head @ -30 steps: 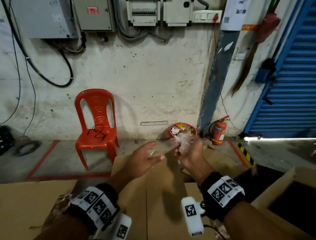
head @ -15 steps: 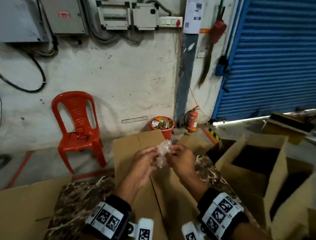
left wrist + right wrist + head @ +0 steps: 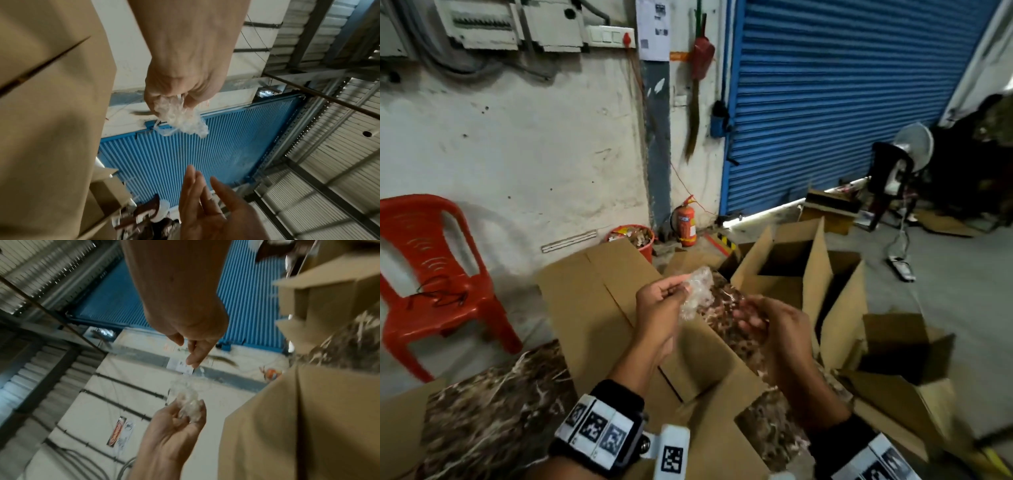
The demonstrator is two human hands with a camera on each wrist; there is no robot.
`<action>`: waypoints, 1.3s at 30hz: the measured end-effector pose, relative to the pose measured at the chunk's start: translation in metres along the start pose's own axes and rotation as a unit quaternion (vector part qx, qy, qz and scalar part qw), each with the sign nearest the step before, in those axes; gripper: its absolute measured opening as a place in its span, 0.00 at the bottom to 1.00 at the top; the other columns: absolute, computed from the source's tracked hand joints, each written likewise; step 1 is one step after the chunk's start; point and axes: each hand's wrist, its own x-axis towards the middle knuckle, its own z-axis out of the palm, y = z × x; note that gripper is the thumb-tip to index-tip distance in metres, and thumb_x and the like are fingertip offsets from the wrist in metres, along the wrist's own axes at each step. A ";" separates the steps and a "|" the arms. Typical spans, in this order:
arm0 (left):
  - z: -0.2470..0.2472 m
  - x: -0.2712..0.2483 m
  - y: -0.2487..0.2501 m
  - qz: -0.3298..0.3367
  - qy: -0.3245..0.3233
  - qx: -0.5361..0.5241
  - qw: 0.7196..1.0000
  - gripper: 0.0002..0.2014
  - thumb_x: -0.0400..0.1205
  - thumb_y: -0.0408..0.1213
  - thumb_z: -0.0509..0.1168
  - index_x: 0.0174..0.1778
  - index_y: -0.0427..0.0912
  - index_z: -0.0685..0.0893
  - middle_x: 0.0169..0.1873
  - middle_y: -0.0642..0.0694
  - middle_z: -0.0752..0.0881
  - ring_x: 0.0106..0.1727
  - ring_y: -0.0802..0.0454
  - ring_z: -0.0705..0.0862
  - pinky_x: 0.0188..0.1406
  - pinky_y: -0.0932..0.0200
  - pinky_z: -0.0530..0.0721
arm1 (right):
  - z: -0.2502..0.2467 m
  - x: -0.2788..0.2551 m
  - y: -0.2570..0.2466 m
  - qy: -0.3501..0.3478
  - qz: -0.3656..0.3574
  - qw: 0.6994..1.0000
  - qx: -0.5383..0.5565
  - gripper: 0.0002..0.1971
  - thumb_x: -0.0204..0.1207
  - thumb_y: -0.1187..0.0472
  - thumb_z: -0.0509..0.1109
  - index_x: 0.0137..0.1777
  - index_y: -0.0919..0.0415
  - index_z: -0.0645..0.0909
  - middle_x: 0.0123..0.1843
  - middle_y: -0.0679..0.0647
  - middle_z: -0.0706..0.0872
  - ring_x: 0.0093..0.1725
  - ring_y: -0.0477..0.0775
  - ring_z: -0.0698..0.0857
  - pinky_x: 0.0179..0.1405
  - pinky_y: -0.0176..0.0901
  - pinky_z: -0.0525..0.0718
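Note:
A crumpled wad of clear plastic film (image 3: 698, 291) is pinched in my left hand (image 3: 664, 301), held up over the flat cardboard. In the left wrist view the film (image 3: 180, 118) hangs out of the curled fingers of that hand (image 3: 185, 78). My right hand (image 3: 763, 322) is a short way to the right of the film, apart from it and motion-blurred. Its fingers are straight and hold nothing in the left wrist view (image 3: 205, 203) and the right wrist view (image 3: 195, 344). From the right wrist, the left hand (image 3: 170, 426) grips the film (image 3: 188, 400).
Flattened cardboard (image 3: 599, 298) lies on a marble-patterned table (image 3: 493, 411). Open cartons (image 3: 784, 274) (image 3: 904, 349) stand at the right. A red chair (image 3: 431, 274), a red bin of scraps (image 3: 637, 240), a fire extinguisher (image 3: 686, 222) and a blue shutter (image 3: 842, 85) lie beyond.
The film passed from my right hand, through both hands, into my left hand alone. My right hand let go and drew away to the right. My head turned right.

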 end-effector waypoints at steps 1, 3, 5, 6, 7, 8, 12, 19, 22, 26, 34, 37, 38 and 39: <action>0.009 -0.007 -0.001 -0.002 -0.034 0.007 0.999 0.10 0.80 0.23 0.68 0.52 0.38 0.90 0.48 0.40 0.92 0.52 0.45 0.90 0.57 0.50 0.87 | -0.011 -0.005 -0.002 0.023 -0.044 0.998 -0.045 0.07 0.82 0.63 0.69 0.54 0.62 0.88 0.44 0.61 0.93 0.46 0.63 0.92 0.44 0.49 0.89; 0.033 -0.029 -0.004 0.000 -0.115 0.029 0.993 0.11 0.80 0.23 0.68 0.49 0.43 0.90 0.45 0.45 0.92 0.50 0.49 0.91 0.54 0.55 0.88 | -0.036 -0.019 -0.004 0.003 -0.124 0.983 -0.138 0.10 0.80 0.59 0.73 0.57 0.46 0.86 0.46 0.44 0.93 0.48 0.52 0.92 0.43 0.47 0.91; 0.060 -0.051 -0.013 0.002 -0.181 0.051 0.982 0.12 0.79 0.23 0.69 0.48 0.45 0.90 0.45 0.48 0.93 0.50 0.52 0.91 0.50 0.60 0.88 | -0.064 -0.030 0.001 -0.025 -0.144 0.971 -0.190 0.15 0.80 0.58 0.74 0.65 0.45 0.84 0.53 0.37 0.91 0.52 0.46 0.91 0.47 0.46 0.91; 0.070 -0.060 -0.019 0.008 -0.198 0.055 0.979 0.12 0.78 0.24 0.70 0.48 0.45 0.91 0.46 0.48 0.93 0.51 0.51 0.90 0.50 0.59 0.88 | -0.076 -0.035 0.003 -0.018 -0.138 0.973 -0.186 0.17 0.79 0.59 0.74 0.68 0.49 0.84 0.55 0.41 0.92 0.52 0.47 0.91 0.48 0.49 0.91; 0.081 -0.067 -0.026 0.018 -0.210 0.062 0.976 0.12 0.77 0.23 0.71 0.48 0.45 0.91 0.49 0.46 0.92 0.53 0.49 0.90 0.52 0.56 0.87 | -0.091 -0.040 0.004 0.007 -0.123 0.976 -0.177 0.18 0.79 0.60 0.74 0.69 0.53 0.84 0.55 0.44 0.92 0.52 0.50 0.92 0.49 0.51 0.90; 0.097 -0.079 -0.037 0.013 -0.227 0.067 0.971 0.12 0.76 0.23 0.72 0.46 0.46 0.92 0.51 0.44 0.91 0.55 0.48 0.89 0.55 0.53 0.87 | -0.113 -0.046 0.008 0.042 -0.107 0.979 -0.169 0.18 0.78 0.61 0.75 0.67 0.55 0.85 0.54 0.46 0.93 0.51 0.51 0.92 0.50 0.53 0.90; 0.154 -0.127 -0.072 -0.067 -0.340 0.072 0.935 0.11 0.79 0.23 0.67 0.51 0.39 0.89 0.47 0.44 0.92 0.52 0.48 0.90 0.49 0.57 0.88 | -0.192 -0.072 0.025 0.163 -0.056 0.967 -0.190 0.15 0.67 0.49 0.81 0.51 0.53 0.91 0.51 0.49 0.92 0.51 0.47 0.91 0.53 0.59 0.90; 0.264 -0.220 -0.145 -0.189 -0.499 0.119 0.837 0.13 0.85 0.29 0.58 0.55 0.34 0.89 0.52 0.41 0.91 0.58 0.47 0.88 0.60 0.52 0.83 | -0.345 -0.141 0.051 0.342 0.004 0.923 -0.176 0.15 0.65 0.60 0.85 0.46 0.51 0.83 0.37 0.50 0.91 0.38 0.49 0.91 0.45 0.59 0.91; 0.322 -0.271 -0.187 -0.170 -0.512 0.179 0.823 0.06 0.78 0.27 0.70 0.48 0.38 0.91 0.45 0.42 0.92 0.51 0.46 0.89 0.52 0.53 0.87 | -0.408 -0.171 0.066 0.419 0.010 0.900 -0.118 0.26 0.64 0.64 0.84 0.53 0.45 0.74 0.37 0.51 0.91 0.38 0.49 0.91 0.45 0.55 0.90; 0.394 -0.332 -0.243 -0.206 -0.531 0.192 0.799 0.09 0.73 0.24 0.75 0.47 0.38 0.89 0.42 0.42 0.91 0.44 0.48 0.90 0.41 0.58 0.88 | -0.484 -0.213 0.075 0.464 0.002 0.885 -0.035 0.09 0.74 0.66 0.74 0.50 0.53 0.88 0.47 0.56 0.92 0.48 0.55 0.91 0.45 0.51 0.89; 0.500 -0.444 -0.371 -0.191 -0.651 0.221 0.701 0.09 0.82 0.31 0.68 0.55 0.36 0.90 0.55 0.46 0.90 0.53 0.59 0.88 0.50 0.71 0.82 | -0.635 -0.277 0.120 0.630 0.079 0.748 -0.195 0.06 0.73 0.66 0.78 0.39 0.56 0.86 0.38 0.49 0.88 0.38 0.41 0.88 0.41 0.30 0.84; 0.527 -0.457 -0.415 -0.107 -0.645 0.252 0.714 0.10 0.83 0.28 0.67 0.58 0.33 0.89 0.58 0.47 0.87 0.58 0.61 0.86 0.58 0.74 0.79 | -0.683 -0.286 0.141 0.693 0.083 0.659 -0.280 0.06 0.71 0.67 0.76 0.40 0.55 0.86 0.46 0.47 0.79 0.40 0.42 0.83 0.40 0.19 0.73; 0.533 -0.460 -0.432 -0.089 -0.639 0.260 0.719 0.09 0.82 0.27 0.67 0.55 0.34 0.90 0.56 0.46 0.89 0.56 0.61 0.87 0.59 0.71 0.80 | -0.705 -0.287 0.159 0.699 0.094 0.648 -0.286 0.05 0.71 0.67 0.75 0.40 0.55 0.86 0.47 0.49 0.78 0.40 0.45 0.83 0.40 0.20 0.74; 0.535 -0.459 -0.445 -0.076 -0.633 0.266 0.723 0.08 0.81 0.26 0.68 0.53 0.37 0.90 0.53 0.46 0.90 0.53 0.64 0.87 0.58 0.69 0.82 | -0.722 -0.284 0.177 0.698 0.115 0.646 -0.288 0.05 0.72 0.67 0.75 0.41 0.55 0.86 0.48 0.51 0.79 0.40 0.48 0.84 0.41 0.25 0.78</action>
